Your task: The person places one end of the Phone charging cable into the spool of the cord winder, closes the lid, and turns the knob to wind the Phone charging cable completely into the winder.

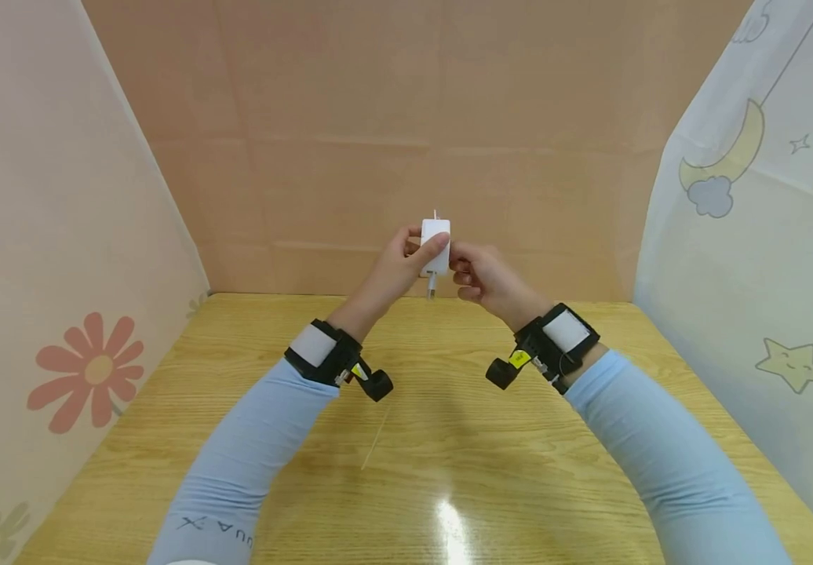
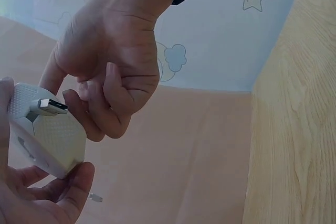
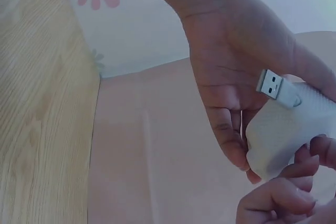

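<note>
Both hands hold a white charger block up in the air, over the far part of a wooden table. My left hand grips the block, thumb laid across its front. From the right, my right hand pinches the block's side with its other fingers curled. A white USB plug with a metal tip sticks out below the block. The left wrist view shows the plug lying against the textured block beside the right hand. The right wrist view shows the plug, the block and the left hand.
Plain tan panels close off the back. A flower-print sheet hangs on the left and a moon-and-star sheet on the right. A thin pale line shows on the tabletop; what it is cannot be told.
</note>
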